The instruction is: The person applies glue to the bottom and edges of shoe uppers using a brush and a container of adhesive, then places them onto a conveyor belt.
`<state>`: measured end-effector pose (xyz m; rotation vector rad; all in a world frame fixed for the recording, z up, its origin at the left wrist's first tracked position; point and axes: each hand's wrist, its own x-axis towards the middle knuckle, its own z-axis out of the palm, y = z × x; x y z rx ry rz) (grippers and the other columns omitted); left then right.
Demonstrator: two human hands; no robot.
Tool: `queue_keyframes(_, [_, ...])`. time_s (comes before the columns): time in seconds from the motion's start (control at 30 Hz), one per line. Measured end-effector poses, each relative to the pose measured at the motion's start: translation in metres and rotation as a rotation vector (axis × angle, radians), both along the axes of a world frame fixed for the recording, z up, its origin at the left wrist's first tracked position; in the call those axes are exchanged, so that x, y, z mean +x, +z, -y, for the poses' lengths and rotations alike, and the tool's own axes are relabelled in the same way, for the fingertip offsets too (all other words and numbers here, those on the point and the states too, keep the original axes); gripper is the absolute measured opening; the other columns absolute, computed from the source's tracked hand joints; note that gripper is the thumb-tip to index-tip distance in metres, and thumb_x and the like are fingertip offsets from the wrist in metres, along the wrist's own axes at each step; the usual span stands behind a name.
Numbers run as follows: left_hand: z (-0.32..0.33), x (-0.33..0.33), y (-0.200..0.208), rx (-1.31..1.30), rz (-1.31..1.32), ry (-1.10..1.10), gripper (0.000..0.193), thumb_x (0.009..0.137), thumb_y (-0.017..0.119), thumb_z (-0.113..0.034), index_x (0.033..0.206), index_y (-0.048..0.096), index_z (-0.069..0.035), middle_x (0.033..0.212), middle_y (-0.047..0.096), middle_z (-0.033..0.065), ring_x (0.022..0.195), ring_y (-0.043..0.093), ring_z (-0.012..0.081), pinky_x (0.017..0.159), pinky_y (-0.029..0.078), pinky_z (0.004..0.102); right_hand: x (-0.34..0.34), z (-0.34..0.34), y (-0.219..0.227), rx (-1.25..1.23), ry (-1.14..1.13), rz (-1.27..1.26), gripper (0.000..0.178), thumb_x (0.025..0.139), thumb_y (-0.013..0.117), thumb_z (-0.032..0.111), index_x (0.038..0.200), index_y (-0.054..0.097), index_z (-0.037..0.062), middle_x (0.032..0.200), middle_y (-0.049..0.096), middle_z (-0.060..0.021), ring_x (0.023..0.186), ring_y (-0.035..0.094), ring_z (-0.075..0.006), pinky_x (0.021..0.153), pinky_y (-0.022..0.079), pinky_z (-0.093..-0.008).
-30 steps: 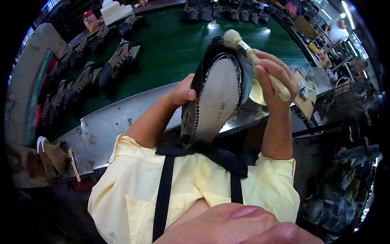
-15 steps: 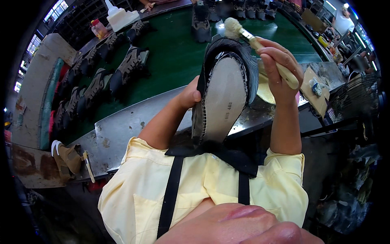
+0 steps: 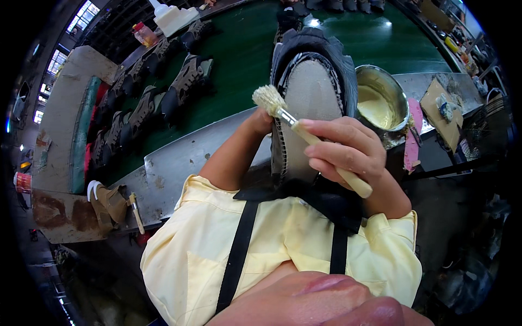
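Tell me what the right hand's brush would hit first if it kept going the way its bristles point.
Probably the left hand gripping the shoe: the right hand aims the brush up-left toward it, though depth is unclear.

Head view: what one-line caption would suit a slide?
Right hand holds a wooden-handled round brush against an upturned grey-soled shoe, left hand behind it.

Bright overhead light, glare on the green conveyor belt (image 3: pixel 239 60), heavy fisheye bending, black vignette at corners, sharp centre
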<state>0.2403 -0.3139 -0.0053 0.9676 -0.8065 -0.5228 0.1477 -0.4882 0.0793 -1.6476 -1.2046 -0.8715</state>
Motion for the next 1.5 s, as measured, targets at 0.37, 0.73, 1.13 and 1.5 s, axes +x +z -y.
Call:
queue_keyframes(0.37, [0.002,0.007,-0.012,-0.026,-0.013,-0.001,0.115,0.056,0.066,-0.072,0.137,0.023,-0.002,0.133,0.039,0.0134,0.120,0.043,0.0233,0.100,0.035,0.0389,0.012,-0.001,0.005,0.096,-0.003,-0.076,0.016,0.072,0.068,-0.002,0.088,0.064,-0.0022,0.096,0.062,-0.0156,0.075,0.064,-0.0198,0.064,0.052,-0.0274])
queue_keyframes(0.73, [0.029,0.006,0.023,-0.038,0.232,-0.130,0.101,0.069,0.052,-0.071,0.142,0.013,-0.013,0.146,0.019,0.0055,0.133,0.022,0.0171,0.107,0.021,0.0319,0.061,0.027,0.024,0.185,-0.507,0.307,0.011,0.080,0.064,0.005,0.087,0.063,-0.0028,0.082,0.065,-0.0118,0.073,0.064,-0.0231,0.065,0.051,-0.0278])
queue_keyframes(1.13, [0.017,0.008,0.000,0.012,0.003,-0.012,0.109,0.058,0.063,-0.071,0.136,0.025,-0.006,0.136,0.034,0.0112,0.124,0.036,0.0216,0.102,0.031,0.0356,-0.012,0.012,-0.022,0.077,0.068,0.012,0.017,0.069,0.072,0.011,0.081,0.063,0.0034,0.090,0.063,-0.0153,0.063,0.060,-0.0203,0.053,0.048,-0.0257])
queue_keyframes(1.5, [0.020,0.006,0.009,-0.019,-0.017,0.099,0.123,0.044,0.068,-0.075,0.132,0.033,0.004,0.127,0.045,0.0163,0.115,0.047,0.0248,0.097,0.037,0.0377,0.025,0.067,-0.022,0.567,-0.183,-0.277,0.020,0.090,0.051,0.015,0.095,0.058,-0.0040,0.096,0.062,-0.0206,0.082,0.061,-0.0220,0.071,0.051,-0.0291])
